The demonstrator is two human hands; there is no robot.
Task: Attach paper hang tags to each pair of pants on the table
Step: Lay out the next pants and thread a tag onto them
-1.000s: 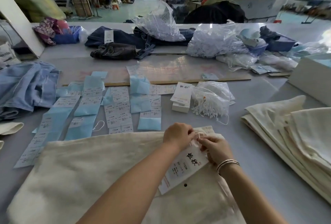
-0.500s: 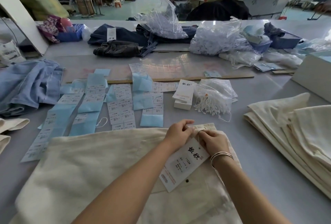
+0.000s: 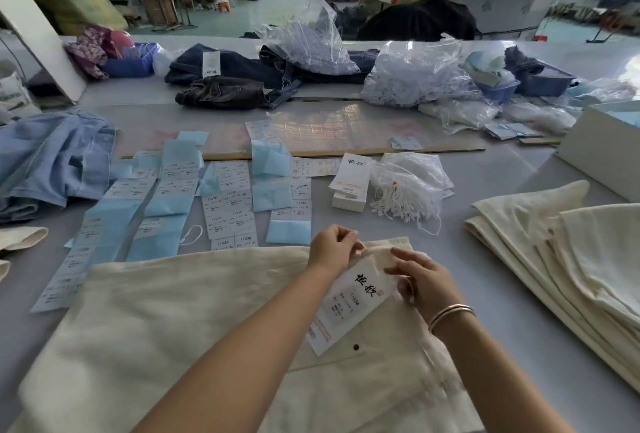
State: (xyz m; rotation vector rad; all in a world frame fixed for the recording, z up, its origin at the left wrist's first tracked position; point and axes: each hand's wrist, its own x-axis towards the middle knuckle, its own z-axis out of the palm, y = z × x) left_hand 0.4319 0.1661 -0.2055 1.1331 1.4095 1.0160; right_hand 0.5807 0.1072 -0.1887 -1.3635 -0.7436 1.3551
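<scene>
Cream pants [image 3: 180, 321] lie flat on the grey table in front of me, waistband to the right. A white paper hang tag [image 3: 349, 308] with black characters rests on the waistband area. My left hand [image 3: 330, 249] pinches something small at the tag's top end, by the waistband edge. My right hand [image 3: 420, 280], a bangle on its wrist, sits beside the tag's right edge with fingers curled toward its top; what they pinch is blurred. A stack of white tags [image 3: 351, 181] and a bag of white string loops [image 3: 408, 193] lie just beyond.
Folded cream pants [image 3: 554, 259] are piled at the right. Rows of blue and white size stickers [image 3: 166, 204] lie at the left, light blue jeans [image 3: 48, 159] beyond them. Dark jeans [image 3: 225, 91] and plastic bags [image 3: 415, 76] sit at the back, a white box [image 3: 599, 152] far right.
My hands have drawn slightly apart at the top of the tag: the right hand shifted right and down along the tag's edge, while the left stays at the waistband. The tag lies the same.
</scene>
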